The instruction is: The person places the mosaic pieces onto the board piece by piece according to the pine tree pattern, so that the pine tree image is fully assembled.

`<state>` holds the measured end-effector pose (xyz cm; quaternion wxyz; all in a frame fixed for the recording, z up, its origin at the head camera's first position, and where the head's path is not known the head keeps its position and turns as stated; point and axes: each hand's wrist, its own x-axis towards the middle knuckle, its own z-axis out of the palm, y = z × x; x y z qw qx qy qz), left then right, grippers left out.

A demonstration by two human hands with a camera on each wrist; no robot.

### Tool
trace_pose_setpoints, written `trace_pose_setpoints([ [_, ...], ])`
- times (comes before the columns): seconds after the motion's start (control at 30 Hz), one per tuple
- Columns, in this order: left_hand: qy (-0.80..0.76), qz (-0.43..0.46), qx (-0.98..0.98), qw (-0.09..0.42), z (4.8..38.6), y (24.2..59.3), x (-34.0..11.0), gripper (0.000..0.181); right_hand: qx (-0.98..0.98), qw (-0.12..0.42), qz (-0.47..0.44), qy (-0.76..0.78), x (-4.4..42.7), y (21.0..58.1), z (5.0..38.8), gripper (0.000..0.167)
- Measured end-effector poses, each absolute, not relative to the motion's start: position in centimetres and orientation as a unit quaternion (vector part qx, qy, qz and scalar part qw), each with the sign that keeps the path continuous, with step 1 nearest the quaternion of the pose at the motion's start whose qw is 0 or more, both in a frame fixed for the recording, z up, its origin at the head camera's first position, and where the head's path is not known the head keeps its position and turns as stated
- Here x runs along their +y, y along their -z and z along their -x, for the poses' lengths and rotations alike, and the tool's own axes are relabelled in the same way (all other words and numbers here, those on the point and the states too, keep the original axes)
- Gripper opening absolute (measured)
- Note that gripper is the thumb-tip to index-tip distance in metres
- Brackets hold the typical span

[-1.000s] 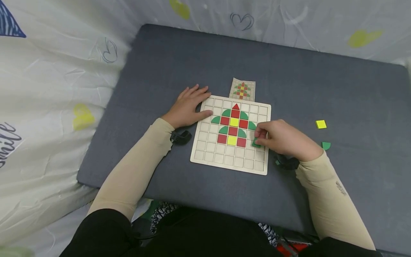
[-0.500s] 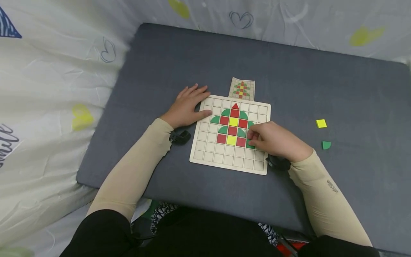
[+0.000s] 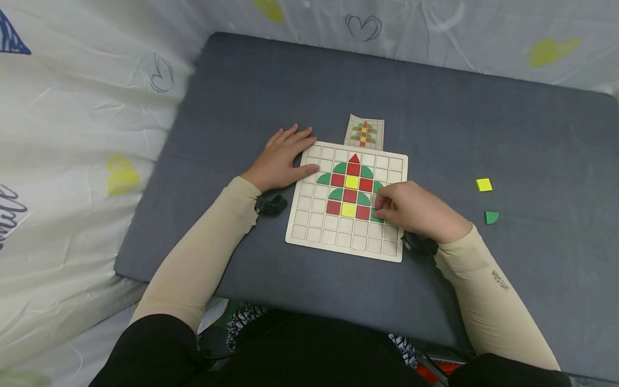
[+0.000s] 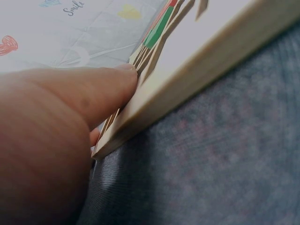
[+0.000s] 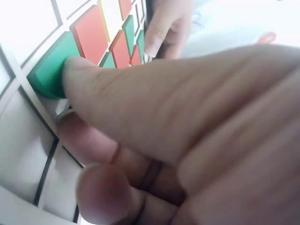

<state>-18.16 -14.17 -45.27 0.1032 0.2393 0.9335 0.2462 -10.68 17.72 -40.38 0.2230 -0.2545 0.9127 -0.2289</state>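
Note:
A wooden grid board (image 3: 314, 235) lies on the grey table, bearing a tree pattern of red, yellow and green tiles. My left hand (image 3: 280, 163) rests flat at its upper left corner, fingers spread and thumb over the edge. On the board's right side, my right hand (image 3: 415, 209) pinches a green quarter-circle tile (image 5: 52, 68) with its curled fingers and thumb. That tile sits in a cell just right of a red square tile (image 3: 363, 213). In the right wrist view the thumb (image 5: 98, 82) touches the tile's face; the fingers hide part of the board.
A small pattern card (image 3: 364, 132) lies partly under the board's far edge. To the right on the table (image 3: 537, 269) are a yellow square tile (image 3: 483, 185) and another green quarter-circle tile (image 3: 491, 217). White sheeting (image 3: 309, 24) stands behind and at left.
My right hand has moved left with the green quarter-circle tile into the cell beside the red square, then stayed there. My left hand has kept its place.

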Motion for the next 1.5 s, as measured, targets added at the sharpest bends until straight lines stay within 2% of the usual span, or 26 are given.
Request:
trace_pose_setpoints([
  [0.1, -0.248, -0.240, 0.933, 0.103, 18.2, 45.2, -14.2, 0.077, 0.917, 0.221, 0.245, 0.225, 18.1, 40.1, 10.7, 0.004],
  [0.3, -0.248, -0.240, 0.933, 0.104, 18.1, 45.1, -14.2, 0.077, 0.931, 0.214, 0.203, 0.215, 19.7, 39.1, 11.0, 0.016],
  [0.67, -0.251, -0.240, 0.932, 0.101, 18.1, 45.3, -14.2, 0.076, 0.955, 0.160, 0.148, 0.202, 24.6, 38.3, 11.0, 0.022],
  [1.5, -0.244, -0.235, 0.935, 0.103, 18.2, 45.4, -14.1, 0.077, 0.970, 0.154, 0.026, 0.185, 34.2, 39.5, 8.4, 0.035],
])
